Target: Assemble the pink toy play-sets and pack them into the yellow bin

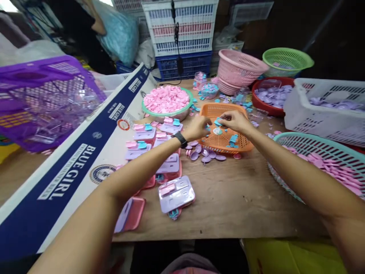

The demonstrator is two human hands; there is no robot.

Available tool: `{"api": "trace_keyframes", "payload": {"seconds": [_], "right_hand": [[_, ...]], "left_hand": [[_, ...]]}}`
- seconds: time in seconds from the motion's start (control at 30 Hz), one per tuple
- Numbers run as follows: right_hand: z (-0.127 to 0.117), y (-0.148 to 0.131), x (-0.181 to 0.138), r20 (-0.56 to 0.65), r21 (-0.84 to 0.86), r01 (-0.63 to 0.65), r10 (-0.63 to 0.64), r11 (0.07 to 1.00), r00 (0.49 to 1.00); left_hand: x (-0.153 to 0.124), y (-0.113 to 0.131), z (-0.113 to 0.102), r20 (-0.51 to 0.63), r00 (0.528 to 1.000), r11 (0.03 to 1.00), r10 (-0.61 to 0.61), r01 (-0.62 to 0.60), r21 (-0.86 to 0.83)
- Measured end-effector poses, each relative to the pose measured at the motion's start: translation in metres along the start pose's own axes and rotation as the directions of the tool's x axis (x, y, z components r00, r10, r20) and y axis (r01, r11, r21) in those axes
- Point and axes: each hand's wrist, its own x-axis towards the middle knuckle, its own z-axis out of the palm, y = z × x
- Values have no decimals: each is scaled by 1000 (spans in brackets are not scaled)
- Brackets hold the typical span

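Over the orange basket (pixel 211 142), my right hand (pixel 236 121) pinches a small blue plastic piece (pixel 218 121) between thumb and fingers. My left hand (pixel 198 128), with a dark band on its wrist, is curled at the basket's left side; a bit of blue plastic shows at its fingertips. More blue pieces (pixel 233 140) lie in the basket, along with a round pale item (pixel 217 131). Left of it stand rows of small purple-and-pink plastic cases (pixel 145 135), several topped with pink and blue parts. One case (pixel 176 194) sits nearer, carrying only a pink part on top.
Purple oval pieces (pixel 205 152) lie before the basket. Around stand a bowl of pink pieces (pixel 167 99), a mint basket (pixel 322 139), a white crate (pixel 327 114) and a red basin (pixel 256 101). A cardboard sheet (pixel 85 152) borders the left. Another person (pixel 82 30) stands behind.
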Motion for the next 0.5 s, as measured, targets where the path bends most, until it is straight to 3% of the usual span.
{"api": "trace_keyframes", "payload": {"seconds": [0.1, 0.2, 0.33, 0.5], "right_hand": [[36, -38, -13, 108, 284, 56, -90, 957, 990], [85, -74, -13, 169, 303, 102, -158, 948, 973], [140, -103, 4, 108, 130, 183, -197, 975, 974], [155, -113, 19, 113, -40, 267, -261, 963, 959]], "left_hand": [[-54, -28, -46, -121, 992, 998, 29, -21, 64], [-105, -63, -72, -124, 990, 981, 70, -46, 190], [-141, -95, -67, 6, 995, 966, 99, -98, 240], [-138, -104, -47, 72, 987, 956, 146, -160, 247]]}}
